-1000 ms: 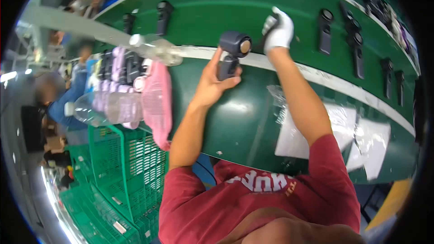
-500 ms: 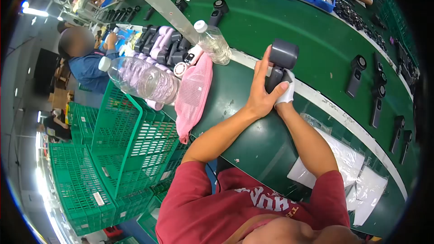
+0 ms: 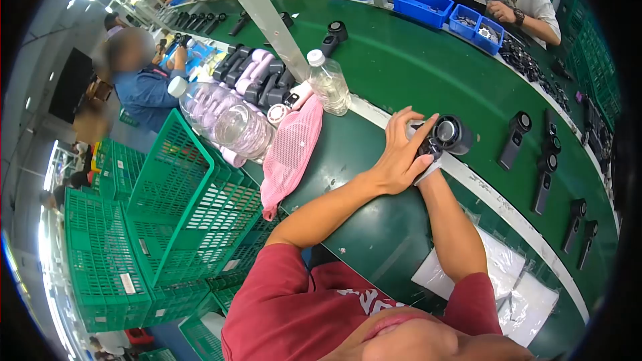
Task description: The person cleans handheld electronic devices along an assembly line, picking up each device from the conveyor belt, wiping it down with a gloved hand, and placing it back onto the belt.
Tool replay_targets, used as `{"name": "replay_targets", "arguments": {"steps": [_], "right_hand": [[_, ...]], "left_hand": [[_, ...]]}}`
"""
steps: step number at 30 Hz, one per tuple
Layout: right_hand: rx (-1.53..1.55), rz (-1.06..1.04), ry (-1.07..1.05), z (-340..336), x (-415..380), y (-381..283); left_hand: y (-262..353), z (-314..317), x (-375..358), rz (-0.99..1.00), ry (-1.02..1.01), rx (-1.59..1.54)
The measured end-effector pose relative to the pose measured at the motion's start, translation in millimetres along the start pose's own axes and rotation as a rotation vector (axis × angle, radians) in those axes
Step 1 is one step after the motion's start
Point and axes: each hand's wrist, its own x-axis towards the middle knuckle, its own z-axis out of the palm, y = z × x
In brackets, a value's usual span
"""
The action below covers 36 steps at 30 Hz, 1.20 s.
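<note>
Two hands at the white rail: left hand has fingers spread around one dark handheld device, gloved right hand mostly hidden, can't tell its fingers. Beyond the rail's far edge, wide green belt, five similar devices rightward; two bottles at its left end.

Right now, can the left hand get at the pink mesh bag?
Probably yes: bare green table shows between the left hand and the pink mesh bag, and most of the bag is uncovered. Its grip is on the dark handheld device, though, and would likely come off first.
</note>
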Motion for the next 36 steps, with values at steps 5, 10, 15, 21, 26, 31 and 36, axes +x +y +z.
{"name": "replay_targets", "arguments": {"steps": [5,10,15,21,26,31,36], "right_hand": [[-0.639,-0.294,0.182,-23.9,-5.7,-30.1],[-1.43,-0.448,0.244,-8.6,-10.0,3.6],[-2.969,-0.228,0.52,93.0,-8.3,35.4],[-0.807,-0.075,0.399,96.8,-10.0,-0.3],[-0.317,0.092,-0.072,131.1,-29.8,-43.9],[-0.273,0.028,-0.129,148.5,-39.1,-51.7],[-0.327,0.362,-0.706,138.6,-24.1,-77.0]], "left_hand": [[-6.6,-3.8,-1.9,0.157,0.092,0.005],[-0.8,-11.9,7.0,0.127,0.106,-0.039],[-12.4,-6.7,71.2,-0.149,0.244,0.109],[-137.3,3.9,133.2,-0.645,0.157,0.532],[-180.1,13.3,129.8,-0.625,0.067,1.058],[-115.6,95.1,143.5,-0.207,0.009,0.28],[-39.2,183.1,169.3,-0.366,-0.647,0.071]]}}
